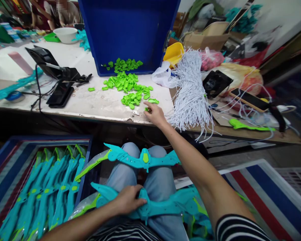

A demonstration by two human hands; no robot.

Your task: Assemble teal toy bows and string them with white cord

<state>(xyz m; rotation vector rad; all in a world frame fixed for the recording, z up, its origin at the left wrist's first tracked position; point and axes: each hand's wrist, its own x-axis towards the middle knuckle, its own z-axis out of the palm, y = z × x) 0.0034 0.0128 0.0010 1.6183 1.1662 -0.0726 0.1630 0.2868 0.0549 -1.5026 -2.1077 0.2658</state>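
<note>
Two teal toy bows with lime-green limbs lie across my lap. My left hand (130,200) is closed around the middle of the nearer toy bow (165,206). The farther toy bow (130,159) rests over my knees, a green inset at its centre and its right end behind my right forearm. At the table's front edge my right hand (155,113) reaches to the small green plastic pieces (131,98), index finger stretched out. One green piece (146,109) shows between index finger and thumb, which stand apart. Whether they touch it I cannot tell.
A blue bin (130,33) lies tipped at the table's back, green pieces spilling out. White cords (190,90) hang over the edge at right. A phone (60,94) lies left. A crate of finished-looking bows (47,187) stands lower left; striped sheeting (268,194) lower right. People sit far left.
</note>
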